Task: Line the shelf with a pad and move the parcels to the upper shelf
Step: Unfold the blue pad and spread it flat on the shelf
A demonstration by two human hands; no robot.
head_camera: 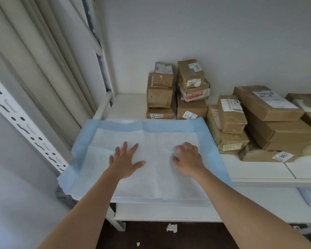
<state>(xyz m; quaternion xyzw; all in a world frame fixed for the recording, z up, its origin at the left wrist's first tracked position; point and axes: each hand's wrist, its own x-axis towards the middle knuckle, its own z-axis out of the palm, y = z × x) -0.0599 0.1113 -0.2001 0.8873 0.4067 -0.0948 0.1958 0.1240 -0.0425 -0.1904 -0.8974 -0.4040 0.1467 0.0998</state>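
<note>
A white pad with a blue border [156,133] lies spread on the left part of the white shelf [258,169], its near edge hanging over the front. My left hand [125,161] presses flat on the pad with fingers spread. My right hand [188,159] rests on the pad to the right, fingers slightly bent against it. Brown paper parcels stand behind and beside the pad: two stacks at the back wall [160,92] [192,90], and a larger pile on the right [228,126] [269,105].
A perforated white upright [23,123] runs down the left, with pale curtains behind it. A lower shelf board [169,212] shows under the pad. Scraps of paper [171,227] lie on the dark floor. The wall closes the back.
</note>
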